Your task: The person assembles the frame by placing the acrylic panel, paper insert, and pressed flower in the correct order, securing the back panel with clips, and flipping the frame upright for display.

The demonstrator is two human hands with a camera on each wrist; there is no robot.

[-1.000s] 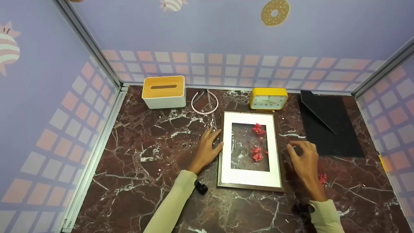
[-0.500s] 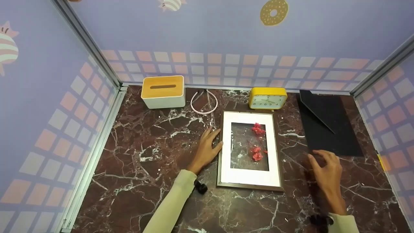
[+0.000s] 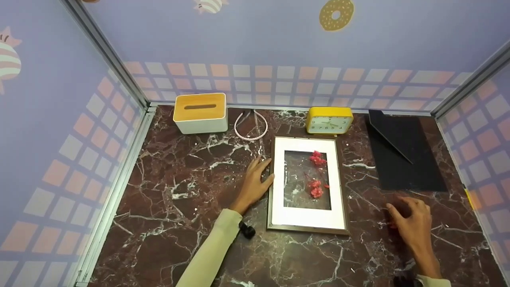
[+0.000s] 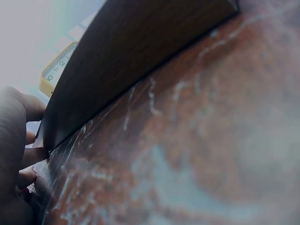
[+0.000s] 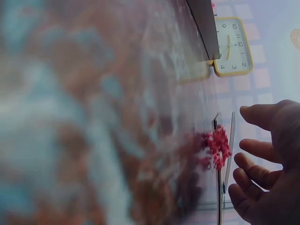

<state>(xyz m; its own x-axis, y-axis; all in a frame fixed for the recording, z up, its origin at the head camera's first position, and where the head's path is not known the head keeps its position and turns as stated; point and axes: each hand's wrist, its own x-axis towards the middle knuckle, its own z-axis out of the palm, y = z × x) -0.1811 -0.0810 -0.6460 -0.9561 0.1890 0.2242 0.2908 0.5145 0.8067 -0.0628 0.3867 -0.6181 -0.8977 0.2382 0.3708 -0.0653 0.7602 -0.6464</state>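
A picture frame (image 3: 306,220) with a white mat lies on the marbled table, and red flower sprigs (image 3: 316,191) sit inside its opening toward the right. My left hand (image 3: 254,183) rests beside it, thumb and fingertips touching its left edge. In the left wrist view, fingers (image 4: 35,157) meet the frame's dark side (image 4: 108,70). Farther right, my right hand (image 3: 414,225) hovers low with fingers spread and nothing between them. Close to its fingertips is another red flower sprig (image 5: 219,147), mostly hidden under the hand in the head view.
Behind the frame stands a yellow clock (image 3: 330,121). A tissue box (image 3: 201,115) with a wooden lid and a pale headband (image 3: 251,138) are at the back left. At the right lies a black backing board (image 3: 424,159) with its angled stand. Walls enclose the back and sides.
My right hand has moved right and toward me, away from the frame and over the loose flower sprig. The left hand and the frame have stayed in place.
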